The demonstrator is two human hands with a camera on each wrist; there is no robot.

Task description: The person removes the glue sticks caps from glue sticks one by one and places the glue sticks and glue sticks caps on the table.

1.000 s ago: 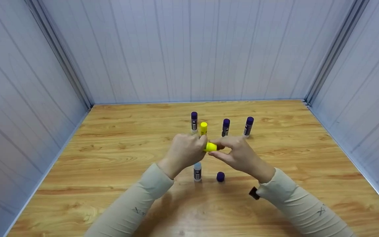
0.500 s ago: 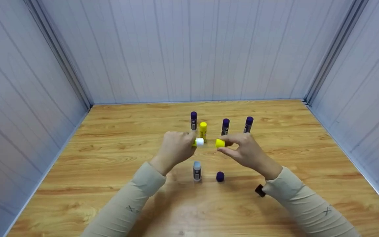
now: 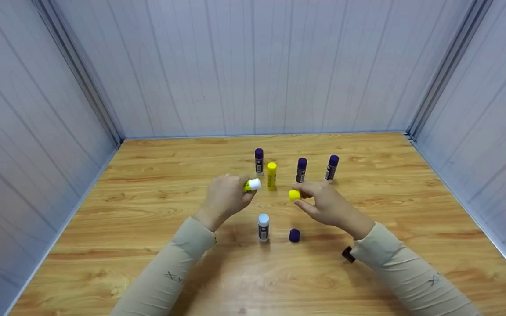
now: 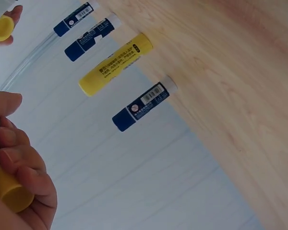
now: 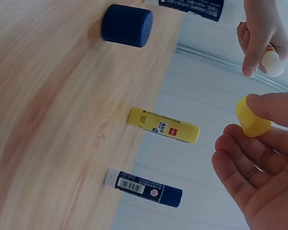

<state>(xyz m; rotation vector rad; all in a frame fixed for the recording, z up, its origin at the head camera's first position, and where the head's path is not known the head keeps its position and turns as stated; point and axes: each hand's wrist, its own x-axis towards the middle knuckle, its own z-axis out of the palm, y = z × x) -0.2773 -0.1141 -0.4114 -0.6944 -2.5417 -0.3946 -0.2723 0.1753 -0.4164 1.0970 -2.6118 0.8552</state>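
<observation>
Glue stick (image 3: pixel 252 184) hangs above the bench (image 3: pixel 147 210) in the head view. Left wrist: the left hand (image 4: pixel 26 160) curls fingers round its barrel (image 4: pixel 10 194), likely for steadiness. Right wrist: the right hand's (image 5: pixel 273 184) fingers pinch the yellow cap (image 5: pixel 252 120), probably suiting its smallness.

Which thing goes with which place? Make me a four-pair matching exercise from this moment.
1. yellow cap
2. dark cap
3. uncapped yellow glue stick
4. capped yellow glue stick

A. gripped in the left hand
B. standing near dark-capped glue sticks
C. pinched in the right hand
D. on the table, beside an uncapped dark glue stick

Pairs: 1-C, 2-D, 3-A, 4-B
</observation>
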